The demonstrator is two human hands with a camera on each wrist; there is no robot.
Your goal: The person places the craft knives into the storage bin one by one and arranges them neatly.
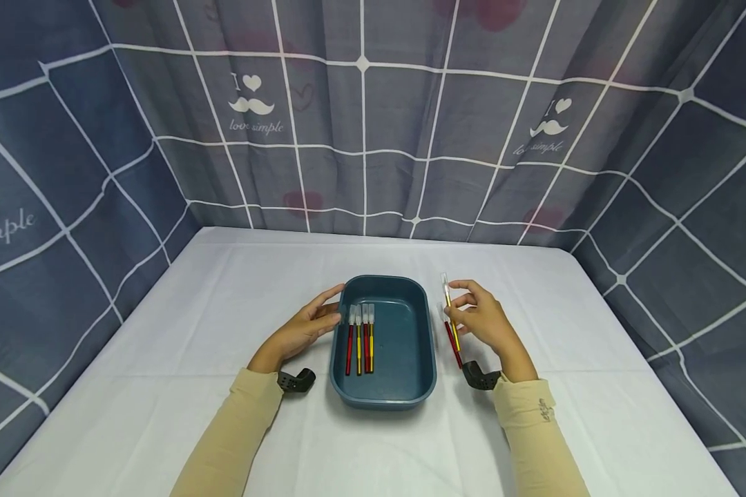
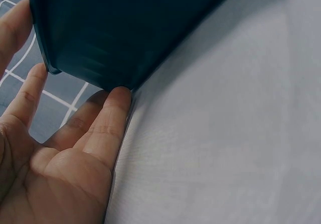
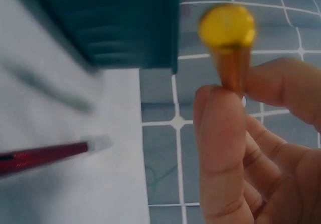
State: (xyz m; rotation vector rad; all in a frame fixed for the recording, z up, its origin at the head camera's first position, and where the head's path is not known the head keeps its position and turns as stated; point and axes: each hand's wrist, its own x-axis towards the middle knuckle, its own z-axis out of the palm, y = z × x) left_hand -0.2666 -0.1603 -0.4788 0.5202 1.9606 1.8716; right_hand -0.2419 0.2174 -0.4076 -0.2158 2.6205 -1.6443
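A gold craft knife [image 1: 447, 295] with a clear cap is pinched between the thumb and fingers of my right hand [image 1: 481, 321], right of the tray; its gold butt end [image 3: 228, 28] faces the right wrist camera. A red craft knife [image 1: 452, 343] with a clear cap lies on the cloth under that hand. My left hand [image 1: 303, 333] touches the left side of the blue-green plastic tray [image 1: 404, 345] with extended fingers. Inside the tray's left half, several capped craft knives [image 1: 358, 345], red and gold, lie side by side, caps toward the back.
A white cloth [image 1: 236, 290] covers the table. Dark grey curtains [image 1: 323, 172] with a white grid stand behind and on both sides. A black wrist device [image 1: 481, 376] sits at the right wrist, close to the red knife.
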